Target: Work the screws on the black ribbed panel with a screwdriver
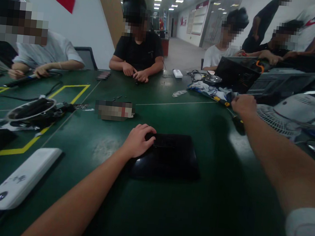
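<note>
A glossy black flat panel (170,162) with a raised bar near its far edge lies on the green table in front of me. My left hand (140,140) is closed around its far left corner, thumb on top. Farther right, my right hand (244,105) is stretched out with its fingers curled inward; whatever lies in them is hidden. Just left of those fingers is a yellow-and-black screwdriver handle (222,101). Below the hand lies a second dark handle (239,124) with a thin metal shaft.
A white fan (296,109) and an opened dark case (238,74) stand at right. White power bank-like device (22,179) lies near left, with cables and a black ringed item (31,109) beyond. A small pale package (115,111) lies ahead. Several people sit around the green table (148,213).
</note>
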Demonstrator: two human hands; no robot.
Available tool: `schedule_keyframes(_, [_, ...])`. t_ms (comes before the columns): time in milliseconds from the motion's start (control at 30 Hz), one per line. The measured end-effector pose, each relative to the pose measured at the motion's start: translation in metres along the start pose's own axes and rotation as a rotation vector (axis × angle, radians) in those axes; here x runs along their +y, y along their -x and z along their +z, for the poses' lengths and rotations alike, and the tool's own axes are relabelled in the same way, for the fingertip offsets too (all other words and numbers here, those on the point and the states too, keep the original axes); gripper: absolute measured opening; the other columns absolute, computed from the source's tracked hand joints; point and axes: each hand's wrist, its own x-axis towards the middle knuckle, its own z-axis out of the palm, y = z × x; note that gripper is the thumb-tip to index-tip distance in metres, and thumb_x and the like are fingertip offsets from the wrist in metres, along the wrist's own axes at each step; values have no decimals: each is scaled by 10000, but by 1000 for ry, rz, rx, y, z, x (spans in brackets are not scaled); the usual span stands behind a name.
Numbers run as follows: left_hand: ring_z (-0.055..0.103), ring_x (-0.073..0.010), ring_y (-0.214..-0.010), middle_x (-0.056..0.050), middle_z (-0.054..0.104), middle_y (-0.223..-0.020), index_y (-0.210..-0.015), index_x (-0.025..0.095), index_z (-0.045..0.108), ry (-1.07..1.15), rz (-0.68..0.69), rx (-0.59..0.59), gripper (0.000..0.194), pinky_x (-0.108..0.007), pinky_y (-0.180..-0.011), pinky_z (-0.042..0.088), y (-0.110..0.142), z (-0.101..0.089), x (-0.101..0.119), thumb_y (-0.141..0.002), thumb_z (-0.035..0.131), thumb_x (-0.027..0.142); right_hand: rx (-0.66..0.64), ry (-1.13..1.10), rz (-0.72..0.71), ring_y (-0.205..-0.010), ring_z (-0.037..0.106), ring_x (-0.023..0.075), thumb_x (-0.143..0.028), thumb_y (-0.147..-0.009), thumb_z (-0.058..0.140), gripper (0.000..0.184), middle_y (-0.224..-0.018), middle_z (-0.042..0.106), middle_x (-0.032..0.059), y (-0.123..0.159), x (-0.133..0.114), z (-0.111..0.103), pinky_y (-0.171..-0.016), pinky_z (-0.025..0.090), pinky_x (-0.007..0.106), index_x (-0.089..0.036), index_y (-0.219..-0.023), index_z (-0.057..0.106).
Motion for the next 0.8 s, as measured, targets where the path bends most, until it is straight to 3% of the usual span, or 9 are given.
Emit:
schedule_keyframes(133, [710,-321,-1114,-91,806,-1143,-1091,262,791,88,-28,62,216,-531,-1043,564,0,3,-3,-960,632,329,-25,-99,-52,-1201,690,313,-216,-1076,550,444,-1361,771,246,28,-38,-13,-1028,465,401,-99,-1427,797])
schedule_keyframes(233, [740,-279,-1072,-74,820,-1141,-1103,255,784,217,-82,166,234,-474,-1016,590,-5,-1,-6,-982,593,316,-24,-326,-128,-1303,652,352,-255,-1078,488,471,-1395,747,252,68,-68,-12,-1155,432,435,-87,-1375,813])
schedule_keyframes(333, [740,-262,-1058,-72,818,-1124,-1093,237,762,272,-116,367,252,-456,-1017,594,-7,-20,6,-1011,539,321,-70,-506,-133,-1156,709,325,-298,-1033,559,407,-1238,797,216,108,-87,-2,-1106,489,433,-103,-1260,835])
schedule_keyframes(433, [728,-287,-1132,-95,801,-1193,-1171,225,751,202,34,445,279,-494,-1068,583,7,-45,42,-1012,570,366,-113,-589,-98,-957,745,276,-315,-974,649,258,-1044,830,138,134,-97,12,-965,562,409,-163,-1081,828])
schedule_keyframes(500, [695,-327,-1258,-111,774,-1333,-1327,241,728,83,192,301,401,-541,-1127,561,24,-55,73,-976,657,420,-129,-635,-63,-854,745,253,-291,-938,672,177,-936,822,101,144,-101,19,-877,576,394,-185,-1005,797])
schedule_keyframes(600, [585,-408,-1468,-173,625,-1629,-1616,225,563,-177,363,0,862,-618,-1247,472,51,-49,109,-860,811,557,-137,-690,-50,-743,731,227,-264,-928,663,173,-830,794,49,153,-104,25,-785,565,371,-207,-1058,761])
schedule_keyframes(700, [457,-471,-1599,-219,420,-1808,-1745,200,387,-403,376,-148,1185,-682,-1323,363,66,-31,121,-756,912,588,-130,-724,-89,-750,734,225,-267,-921,681,131,-820,787,29,159,-106,25,-780,549,364,-237,-1041,727])
schedule_keyframes(800, [399,-468,-1646,-222,352,-1847,-1752,204,371,-541,357,-196,1196,-678,-1336,344,68,-17,121,-754,942,533,-127,-735,-116,-753,731,230,-266,-915,687,52,-820,785,34,162,-105,24,-784,543,372,-251,-965,694])
